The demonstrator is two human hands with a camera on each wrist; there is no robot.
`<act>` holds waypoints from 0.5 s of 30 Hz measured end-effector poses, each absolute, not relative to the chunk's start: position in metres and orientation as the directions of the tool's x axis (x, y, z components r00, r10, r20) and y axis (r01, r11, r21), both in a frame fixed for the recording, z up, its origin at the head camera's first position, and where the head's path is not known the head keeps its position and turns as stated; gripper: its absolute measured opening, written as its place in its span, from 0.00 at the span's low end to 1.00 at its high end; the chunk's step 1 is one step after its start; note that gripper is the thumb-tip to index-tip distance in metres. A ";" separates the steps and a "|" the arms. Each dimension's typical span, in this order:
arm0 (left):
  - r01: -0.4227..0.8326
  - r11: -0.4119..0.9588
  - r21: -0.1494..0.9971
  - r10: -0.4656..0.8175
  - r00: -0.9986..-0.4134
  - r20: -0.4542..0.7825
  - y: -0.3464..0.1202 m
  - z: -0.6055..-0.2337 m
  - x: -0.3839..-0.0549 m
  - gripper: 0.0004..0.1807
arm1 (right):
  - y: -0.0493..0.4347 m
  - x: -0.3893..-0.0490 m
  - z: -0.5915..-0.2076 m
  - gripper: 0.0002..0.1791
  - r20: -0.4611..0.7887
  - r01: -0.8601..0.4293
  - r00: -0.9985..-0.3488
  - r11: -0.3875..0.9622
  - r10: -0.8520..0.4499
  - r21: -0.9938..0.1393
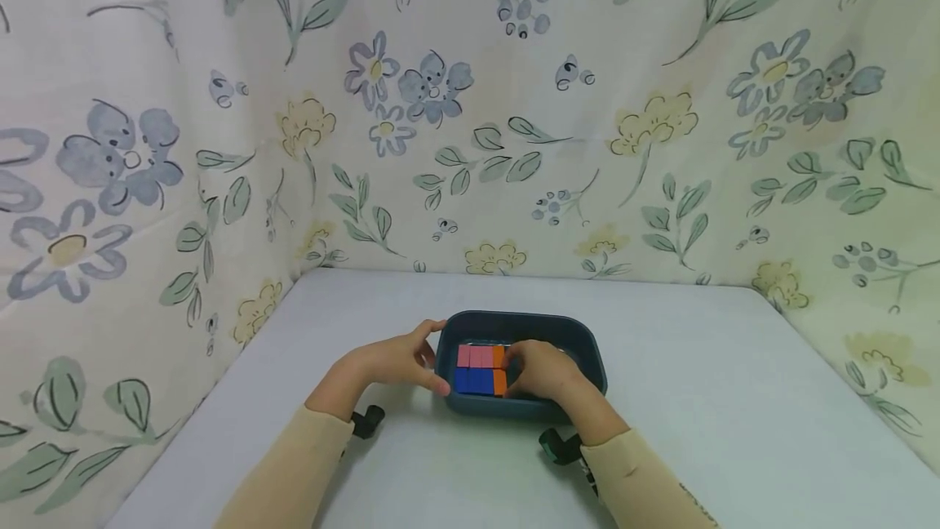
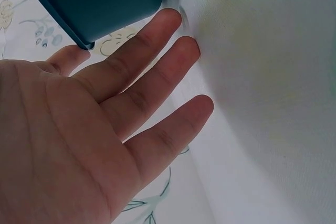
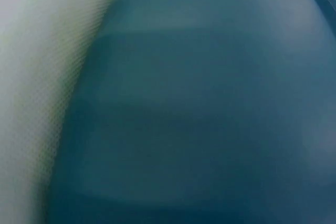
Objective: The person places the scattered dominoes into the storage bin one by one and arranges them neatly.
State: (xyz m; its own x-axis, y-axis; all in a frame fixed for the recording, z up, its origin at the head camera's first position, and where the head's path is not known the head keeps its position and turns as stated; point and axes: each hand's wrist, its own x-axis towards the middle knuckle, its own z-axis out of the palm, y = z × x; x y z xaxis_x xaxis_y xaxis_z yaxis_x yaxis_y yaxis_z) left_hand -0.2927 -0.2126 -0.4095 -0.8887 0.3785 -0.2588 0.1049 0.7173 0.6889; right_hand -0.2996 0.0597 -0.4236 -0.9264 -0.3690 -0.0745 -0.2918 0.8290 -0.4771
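A dark teal tray (image 1: 525, 407) holds small pink blocks (image 1: 481, 356) in a far row and blue blocks (image 1: 473, 380) in a near row, with orange blocks (image 1: 499, 382) at the right end of both. My left hand (image 1: 400, 359) is at the tray's left end, thumb near the front corner and index finger near the back one. In the left wrist view its other fingers (image 2: 152, 80) extend below the tray's rim. My right hand (image 1: 545, 370) reaches inside, bent thumb and index fingertips against the orange blocks. Whether they pinch one is hidden.
The tray stands on a white table (image 1: 734, 398). Behind and to the left hangs a floral-printed cloth (image 1: 470, 186). The right wrist view is filled mostly by the tray's blurred teal wall (image 3: 199, 108).
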 end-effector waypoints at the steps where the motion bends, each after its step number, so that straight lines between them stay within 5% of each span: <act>1: 0.105 0.719 0.687 0.379 -0.888 -0.260 -0.212 -0.409 -0.292 0.64 | 0.060 -0.299 -0.424 0.21 -0.074 -0.292 -0.927 0.830 -0.368 -0.475; 15: 0.106 0.717 0.689 0.382 -0.886 -0.261 -0.212 -0.409 -0.291 0.64 | 0.059 -0.298 -0.423 0.21 -0.080 -0.276 -0.932 0.834 -0.354 -0.477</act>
